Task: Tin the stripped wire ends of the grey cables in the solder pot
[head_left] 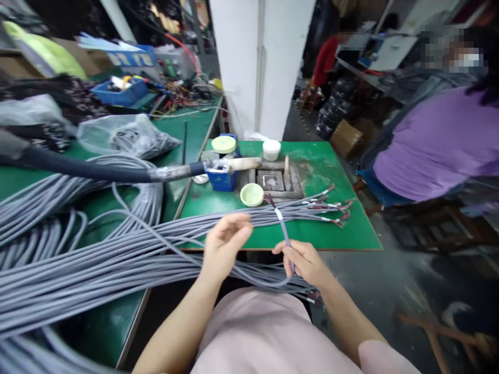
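My right hand [304,261] pinches a grey cable [284,228] near its end, which points up and away from me. A white band wraps the cable below its stripped tip, where thin dark and reddish wires [270,199] fan out beside a pale green bowl [251,195]. My left hand [224,246] is raised over the cables, loosely curled, thumb and fingers apart, with nothing visible in it. Beneath both hands a long bundle of grey cables [175,228] runs in from the left; its stripped ends [339,210] lie on the green table [343,171].
Behind the bowl sits a metal pot [271,181] in a stained frame. Around it are a blue box [222,179], a white tub [272,150] and a dark hose [97,170] reaching in from the left. A person in purple [432,140] sits at right.
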`<action>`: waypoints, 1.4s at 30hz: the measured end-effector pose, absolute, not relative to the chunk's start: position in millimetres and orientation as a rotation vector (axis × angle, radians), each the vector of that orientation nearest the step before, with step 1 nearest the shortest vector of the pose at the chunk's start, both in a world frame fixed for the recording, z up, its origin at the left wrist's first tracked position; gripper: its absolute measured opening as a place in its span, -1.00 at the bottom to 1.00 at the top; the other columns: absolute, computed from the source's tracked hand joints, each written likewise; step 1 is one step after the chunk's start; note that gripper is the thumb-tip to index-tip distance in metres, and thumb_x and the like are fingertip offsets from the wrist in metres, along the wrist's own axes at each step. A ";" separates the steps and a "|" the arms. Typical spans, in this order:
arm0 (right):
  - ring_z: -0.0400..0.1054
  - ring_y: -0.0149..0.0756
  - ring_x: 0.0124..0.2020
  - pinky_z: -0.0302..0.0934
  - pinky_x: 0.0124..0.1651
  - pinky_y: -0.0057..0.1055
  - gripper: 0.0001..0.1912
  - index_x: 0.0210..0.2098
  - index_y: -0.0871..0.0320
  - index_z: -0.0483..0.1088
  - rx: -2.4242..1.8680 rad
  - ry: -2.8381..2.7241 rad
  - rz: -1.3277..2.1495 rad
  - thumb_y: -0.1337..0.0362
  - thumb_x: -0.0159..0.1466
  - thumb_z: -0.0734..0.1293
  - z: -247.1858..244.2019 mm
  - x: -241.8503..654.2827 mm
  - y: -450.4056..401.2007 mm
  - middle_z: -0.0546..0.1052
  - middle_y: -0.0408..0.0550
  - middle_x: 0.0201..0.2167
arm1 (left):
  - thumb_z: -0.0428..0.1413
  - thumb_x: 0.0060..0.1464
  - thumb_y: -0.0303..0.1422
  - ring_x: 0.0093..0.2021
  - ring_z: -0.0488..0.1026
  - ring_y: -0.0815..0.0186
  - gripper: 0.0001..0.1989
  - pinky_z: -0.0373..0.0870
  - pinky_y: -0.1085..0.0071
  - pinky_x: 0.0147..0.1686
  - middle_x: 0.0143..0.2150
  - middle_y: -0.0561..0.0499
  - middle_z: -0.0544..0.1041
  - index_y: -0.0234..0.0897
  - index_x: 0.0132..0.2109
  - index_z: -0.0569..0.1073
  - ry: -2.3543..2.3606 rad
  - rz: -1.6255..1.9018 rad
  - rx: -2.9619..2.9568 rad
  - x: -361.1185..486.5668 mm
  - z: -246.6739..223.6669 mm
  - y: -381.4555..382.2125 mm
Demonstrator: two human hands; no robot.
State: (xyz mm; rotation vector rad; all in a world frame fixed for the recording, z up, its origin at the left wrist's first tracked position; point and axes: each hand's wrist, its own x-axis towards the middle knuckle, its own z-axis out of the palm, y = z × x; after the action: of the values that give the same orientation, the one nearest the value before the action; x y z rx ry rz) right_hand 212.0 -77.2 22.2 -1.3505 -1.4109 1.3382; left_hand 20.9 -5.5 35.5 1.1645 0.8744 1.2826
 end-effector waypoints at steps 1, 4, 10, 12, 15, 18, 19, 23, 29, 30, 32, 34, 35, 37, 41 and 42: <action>0.08 -0.50 -0.73 -0.06 -0.64 -0.52 -0.59 -0.22 0.18 0.45 -1.359 -1.419 1.355 0.01 0.34 0.13 19.7 209.2 -76.4 0.38 -0.20 -0.73 | 0.26 -0.01 -0.28 -0.33 0.44 0.37 -0.73 0.43 0.42 -0.28 -0.33 -0.02 0.52 -0.32 -0.16 0.51 0.869 1.254 1.151 21.1 32.4 -4.7; 0.07 -0.49 -0.74 -0.06 -0.64 -0.50 -0.58 -0.22 0.19 0.45 -1.390 -1.443 1.388 0.00 0.34 0.13 13.8 204.9 -75.0 0.39 -0.20 -0.73 | 0.29 -0.08 -0.27 -0.43 0.37 0.44 -0.76 0.35 0.51 -0.39 -0.46 0.07 0.46 -0.31 -0.27 0.51 0.840 1.201 1.094 31.1 28.1 -0.9; 0.13 -0.45 -0.72 0.00 -0.61 -0.47 -0.61 -0.19 0.17 0.45 -1.459 -1.518 1.347 0.05 0.35 0.11 9.8 197.4 -77.1 0.41 -0.19 -0.69 | 0.29 -0.09 -0.28 -0.48 0.32 0.47 -0.80 0.29 0.53 -0.44 -0.49 0.08 0.45 -0.30 -0.37 0.48 0.863 1.340 1.105 44.1 33.1 5.1; 0.16 -0.44 -0.71 0.04 -0.58 -0.47 -0.63 -0.19 0.16 0.44 -1.470 -1.559 1.285 0.09 0.35 0.10 9.1 193.6 -77.1 0.41 -0.19 -0.69 | 0.29 -0.08 -0.30 -0.48 0.32 0.47 -0.80 0.30 0.54 -0.43 -0.48 0.09 0.44 -0.29 -0.32 0.49 0.863 1.374 1.102 44.6 32.3 6.8; 0.22 -0.42 -0.67 0.10 -0.52 -0.46 -0.66 -0.20 0.16 0.42 -1.470 -1.623 1.185 0.14 0.36 0.10 8.3 189.5 -76.7 0.40 -0.20 -0.69 | 0.30 -0.11 -0.30 -0.48 0.34 0.47 -0.79 0.30 0.54 -0.42 -0.47 0.09 0.45 -0.29 -0.33 0.49 0.869 1.418 1.072 45.8 29.8 9.0; 0.27 -0.41 -0.64 0.15 -0.47 -0.46 -0.67 -0.21 0.17 0.41 -1.488 -1.677 1.112 0.15 0.36 0.09 7.6 187.9 -76.5 0.40 -0.21 -0.69 | 0.32 -0.14 -0.29 -0.48 0.35 0.46 -0.77 0.30 0.53 -0.43 -0.45 0.08 0.47 -0.29 -0.36 0.48 0.889 1.451 1.042 47.3 28.1 10.7; 0.28 -0.41 -0.64 0.16 -0.46 -0.46 -0.67 -0.20 0.17 0.41 -1.497 -1.693 1.094 0.15 0.37 0.09 7.3 187.6 -76.6 0.40 -0.20 -0.69 | 0.32 -0.14 -0.29 -0.48 0.35 0.47 -0.77 0.31 0.54 -0.43 -0.44 0.08 0.48 -0.29 -0.36 0.47 0.898 1.459 1.040 47.7 27.8 11.1; 0.30 -0.40 -0.61 0.18 -0.43 -0.46 -0.68 -0.19 0.16 0.41 -1.508 -1.742 1.038 0.15 0.37 0.09 6.0 186.2 -77.6 0.41 -0.19 -0.66 | 0.32 -0.14 -0.30 -0.49 0.34 0.49 -0.77 0.31 0.55 -0.45 -0.45 0.10 0.46 -0.29 -0.37 0.44 0.900 1.465 1.044 48.3 28.1 12.4; 0.29 -0.41 -0.61 0.18 -0.41 -0.44 -0.67 -0.20 0.16 0.43 -1.522 -1.702 1.061 0.14 0.37 0.10 5.7 185.8 -78.9 0.42 -0.19 -0.66 | 0.34 -0.18 -0.29 -0.53 0.32 0.51 -0.74 0.30 0.56 -0.49 -0.47 0.10 0.46 -0.31 -0.44 0.43 0.862 1.453 0.948 47.7 30.7 16.0; 0.30 -0.41 -0.60 0.19 -0.40 -0.44 -0.67 -0.19 0.16 0.44 -1.521 -1.669 1.080 0.14 0.36 0.12 5.8 186.7 -77.9 0.43 -0.19 -0.65 | 0.34 -0.19 -0.28 -0.53 0.32 0.51 -0.74 0.31 0.55 -0.48 -0.48 0.10 0.47 -0.31 -0.44 0.43 0.854 1.437 0.930 47.7 30.3 16.0; 0.33 -0.39 -0.55 0.22 -0.38 -0.42 -0.68 -0.11 0.15 0.44 -1.486 -1.547 1.148 0.12 0.33 0.17 6.6 189.3 -73.4 0.46 -0.17 -0.61 | 0.35 -0.20 -0.28 -0.52 0.34 0.50 -0.74 0.32 0.54 -0.47 -0.47 0.09 0.48 -0.31 -0.44 0.45 0.836 1.402 0.904 48.9 28.6 13.9; 0.35 -0.38 -0.52 0.24 -0.39 -0.41 -0.61 0.01 0.14 0.38 -1.385 -1.371 1.233 0.09 0.27 0.24 8.7 191.6 -65.2 0.49 -0.16 -0.55 | 0.35 -0.22 -0.27 -0.50 0.37 0.48 -0.73 0.34 0.53 -0.45 -0.46 0.07 0.49 -0.31 -0.46 0.45 0.826 1.353 0.898 51.8 26.1 9.0; 0.34 -0.38 -0.54 0.25 -0.41 -0.40 -0.57 0.04 0.13 0.36 -1.327 -1.282 1.266 0.07 0.25 0.27 10.4 192.1 -59.9 0.48 -0.16 -0.54 | 0.36 -0.23 -0.26 -0.49 0.38 0.46 -0.73 0.35 0.52 -0.44 -0.47 0.07 0.49 -0.31 -0.47 0.45 0.820 1.324 0.903 53.8 24.9 5.7; 0.26 -0.42 -0.61 0.20 -0.51 -0.43 -0.54 0.03 0.10 0.38 -1.241 -1.144 1.294 0.05 0.19 0.32 14.4 191.2 -48.8 0.43 -0.20 -0.59 | 0.35 -0.22 -0.23 -0.49 0.39 0.45 -0.72 0.36 0.50 -0.45 -0.50 0.07 0.49 -0.31 -0.48 0.46 0.804 1.275 0.914 58.0 22.7 -1.4; 0.02 -0.52 -0.75 -0.02 -0.66 -0.48 -0.70 -0.20 0.09 0.50 -1.203 -0.999 1.236 0.12 0.10 0.41 20.6 183.3 -32.6 0.25 -0.30 -0.74 | 0.33 -0.17 -0.21 -0.53 0.41 0.42 -0.73 0.38 0.46 -0.47 -0.54 0.08 0.49 -0.30 -0.44 0.48 0.743 1.223 0.899 63.6 19.8 -10.9; 0.01 -0.53 -0.76 -0.05 -0.67 -0.48 -0.75 -0.25 0.09 0.51 -1.187 -0.983 1.197 0.13 0.10 0.41 21.0 181.2 -30.7 0.23 -0.31 -0.76 | 0.33 -0.15 -0.21 -0.54 0.42 0.40 -0.74 0.39 0.44 -0.46 -0.55 0.08 0.50 -0.30 -0.43 0.48 0.720 1.212 0.887 64.2 19.4 -11.7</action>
State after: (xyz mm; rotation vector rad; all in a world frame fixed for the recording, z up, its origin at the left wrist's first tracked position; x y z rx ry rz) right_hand 181.2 -30.7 21.0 -1.1871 -0.9833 1.1972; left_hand 64.2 -11.7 19.4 0.8865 0.7198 1.2117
